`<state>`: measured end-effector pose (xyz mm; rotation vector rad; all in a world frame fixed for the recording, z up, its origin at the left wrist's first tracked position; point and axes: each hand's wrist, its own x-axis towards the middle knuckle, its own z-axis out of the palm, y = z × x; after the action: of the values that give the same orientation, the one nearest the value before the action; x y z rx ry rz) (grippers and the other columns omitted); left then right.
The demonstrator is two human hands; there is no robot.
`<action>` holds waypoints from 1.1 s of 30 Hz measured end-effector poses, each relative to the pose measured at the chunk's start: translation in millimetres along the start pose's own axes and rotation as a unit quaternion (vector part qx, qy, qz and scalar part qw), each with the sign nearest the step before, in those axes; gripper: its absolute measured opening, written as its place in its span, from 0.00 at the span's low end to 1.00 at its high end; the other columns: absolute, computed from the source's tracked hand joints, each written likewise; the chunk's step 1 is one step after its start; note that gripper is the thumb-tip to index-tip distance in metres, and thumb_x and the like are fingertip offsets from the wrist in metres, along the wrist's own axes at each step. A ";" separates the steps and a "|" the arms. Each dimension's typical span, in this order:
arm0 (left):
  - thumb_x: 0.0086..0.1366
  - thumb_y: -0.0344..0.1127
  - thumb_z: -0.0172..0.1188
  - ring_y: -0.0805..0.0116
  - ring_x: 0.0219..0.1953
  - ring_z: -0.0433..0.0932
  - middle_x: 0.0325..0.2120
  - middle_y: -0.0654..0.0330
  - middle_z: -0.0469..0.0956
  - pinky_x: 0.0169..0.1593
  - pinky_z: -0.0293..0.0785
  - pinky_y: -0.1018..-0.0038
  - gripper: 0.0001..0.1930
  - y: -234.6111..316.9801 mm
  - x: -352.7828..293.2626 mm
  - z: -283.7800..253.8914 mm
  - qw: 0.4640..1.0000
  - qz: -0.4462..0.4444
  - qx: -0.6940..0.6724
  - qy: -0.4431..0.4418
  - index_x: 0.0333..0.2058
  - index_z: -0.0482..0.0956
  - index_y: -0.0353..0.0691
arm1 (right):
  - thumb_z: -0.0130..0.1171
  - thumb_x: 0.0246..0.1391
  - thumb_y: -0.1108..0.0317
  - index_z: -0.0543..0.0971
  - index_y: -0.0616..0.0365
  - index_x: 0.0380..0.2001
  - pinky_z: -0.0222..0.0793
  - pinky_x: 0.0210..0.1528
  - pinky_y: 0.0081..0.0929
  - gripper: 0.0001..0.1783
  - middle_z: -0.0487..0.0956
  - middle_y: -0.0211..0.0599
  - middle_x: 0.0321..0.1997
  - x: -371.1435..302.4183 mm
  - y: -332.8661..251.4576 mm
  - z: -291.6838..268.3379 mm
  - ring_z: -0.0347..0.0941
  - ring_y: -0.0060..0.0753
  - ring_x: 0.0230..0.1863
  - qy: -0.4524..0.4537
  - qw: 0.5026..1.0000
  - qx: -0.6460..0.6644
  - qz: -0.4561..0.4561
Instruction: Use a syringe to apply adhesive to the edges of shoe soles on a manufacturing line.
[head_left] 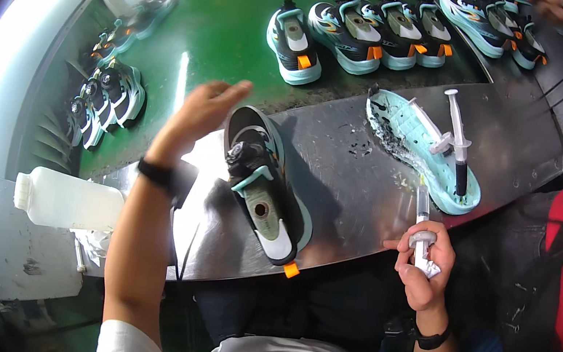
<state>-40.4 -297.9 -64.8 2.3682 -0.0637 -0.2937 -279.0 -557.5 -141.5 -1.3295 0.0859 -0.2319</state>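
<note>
A black, white and mint sneaker (279, 209) lies on the metal table in front of me, its orange heel tab towards me. My left hand (205, 111) is open, fingers stretched out, beside the sneaker's toe; no object is in it. In my right hand (425, 276) is a clear syringe (424, 203), gripped around its flange and plunger, tip pointing away from me. That tip is close to the edge of a loose mint shoe sole (393, 129) smeared with black residue. A dark-filled syringe (460, 138) stands in the sole, and another syringe (428, 123) lies across it.
Beyond the metal table (339, 214) runs a green conveyor belt (224, 27) with several matching sneakers (355, 33). More sneakers (108, 100) sit at the left. A white plastic bottle (71, 200) lies near my left arm. Another person's hand (555, 8) shows at the upper right.
</note>
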 end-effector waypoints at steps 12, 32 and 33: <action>0.68 0.48 0.43 0.80 0.19 0.64 0.13 0.66 0.70 0.25 0.59 0.82 0.28 27.1 -67.7 -10.1 0.914 0.293 -0.277 0.037 0.18 0.76 0.31 | 0.59 0.33 0.72 0.69 0.61 0.37 0.44 0.61 0.61 0.22 0.72 0.40 0.25 8.0 -54.5 61.1 0.72 0.35 0.28 -0.297 0.931 0.210 -0.040; 0.65 0.61 0.13 0.64 0.16 0.75 0.18 0.48 0.73 0.22 0.75 0.75 0.44 29.8 -101.5 -24.9 0.893 0.436 -0.106 -0.028 0.21 0.72 0.29 | 0.60 0.39 0.67 0.69 0.58 0.33 0.66 0.43 0.50 0.16 0.72 0.44 0.22 26.5 -96.1 96.5 0.66 0.31 0.19 -0.396 0.905 0.154 -0.034; 0.65 0.61 0.13 0.64 0.16 0.75 0.18 0.48 0.73 0.22 0.76 0.75 0.44 30.2 -102.0 -23.1 0.898 0.423 -0.115 -0.031 0.21 0.72 0.29 | 0.60 0.39 0.67 0.69 0.58 0.33 0.66 0.43 0.50 0.16 0.72 0.44 0.22 26.2 -97.1 95.0 0.66 0.31 0.19 -0.394 0.905 0.156 -0.031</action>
<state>-133.1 -291.0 -8.3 1.8810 -0.9998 0.0521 -246.6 -494.1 -22.9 -1.0220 -0.6561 0.2448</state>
